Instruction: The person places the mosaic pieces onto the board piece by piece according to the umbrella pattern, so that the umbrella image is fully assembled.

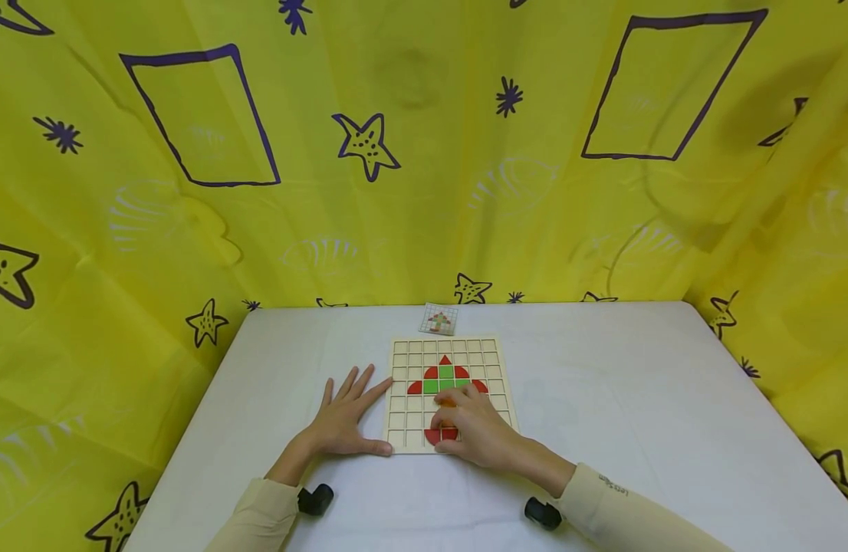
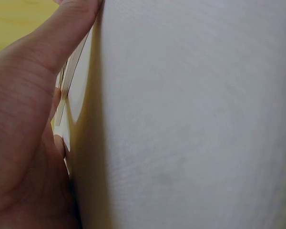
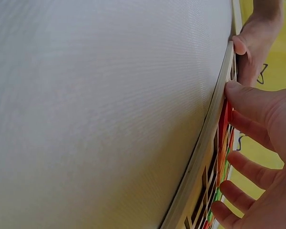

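Observation:
A pale wooden grid board lies on the white table, filled partly with coloured tiles. A red triangle tops rows of green squares with red rounded pieces at their ends. My left hand lies spread at the board's left side, thumb on the near-left corner and index fingertip at the edge. Over the lower middle hovers my right hand, fingers loosely bent, partly hiding orange tiles. Its thumb touches the near rim, close to red rounded pieces; the fingertips are at the tiles.
Just behind the board is a small card printed with a similar coloured figure on a grid. Black wrist cameras sit by both sleeves. A yellow patterned curtain stands behind the table and along its sides.

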`<control>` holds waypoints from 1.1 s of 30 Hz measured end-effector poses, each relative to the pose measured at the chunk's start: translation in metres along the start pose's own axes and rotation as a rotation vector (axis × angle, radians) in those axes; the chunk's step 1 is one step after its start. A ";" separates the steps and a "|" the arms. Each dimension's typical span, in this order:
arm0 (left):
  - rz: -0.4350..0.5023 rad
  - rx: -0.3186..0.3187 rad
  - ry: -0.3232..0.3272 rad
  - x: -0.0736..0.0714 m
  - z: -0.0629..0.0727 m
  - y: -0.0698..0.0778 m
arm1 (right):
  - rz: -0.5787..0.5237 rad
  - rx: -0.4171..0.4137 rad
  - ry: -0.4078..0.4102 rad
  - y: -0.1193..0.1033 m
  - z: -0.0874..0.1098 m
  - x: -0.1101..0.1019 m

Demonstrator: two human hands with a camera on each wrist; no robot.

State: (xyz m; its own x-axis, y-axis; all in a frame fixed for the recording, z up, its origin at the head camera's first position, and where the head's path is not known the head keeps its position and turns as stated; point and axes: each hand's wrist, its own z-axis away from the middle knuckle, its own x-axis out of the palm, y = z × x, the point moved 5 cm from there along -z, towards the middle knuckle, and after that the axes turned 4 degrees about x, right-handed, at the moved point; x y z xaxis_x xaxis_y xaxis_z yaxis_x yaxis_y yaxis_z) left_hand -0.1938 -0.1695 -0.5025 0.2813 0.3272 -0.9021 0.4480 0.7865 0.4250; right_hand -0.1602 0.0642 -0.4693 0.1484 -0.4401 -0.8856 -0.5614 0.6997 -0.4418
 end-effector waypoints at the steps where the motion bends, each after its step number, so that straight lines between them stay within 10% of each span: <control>1: 0.002 0.001 0.001 0.000 0.000 0.000 | 0.001 0.000 -0.001 0.000 0.000 0.000; 33: 0.003 0.020 0.037 0.001 0.002 -0.001 | -0.023 -0.026 0.005 -0.002 0.004 -0.006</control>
State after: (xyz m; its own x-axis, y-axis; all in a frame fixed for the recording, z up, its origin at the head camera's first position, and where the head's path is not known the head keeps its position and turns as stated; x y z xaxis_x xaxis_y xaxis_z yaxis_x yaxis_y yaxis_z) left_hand -0.1927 -0.1710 -0.5037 0.2519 0.3491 -0.9026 0.4645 0.7746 0.4292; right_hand -0.1573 0.0678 -0.4634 0.1577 -0.4585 -0.8746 -0.5789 0.6747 -0.4580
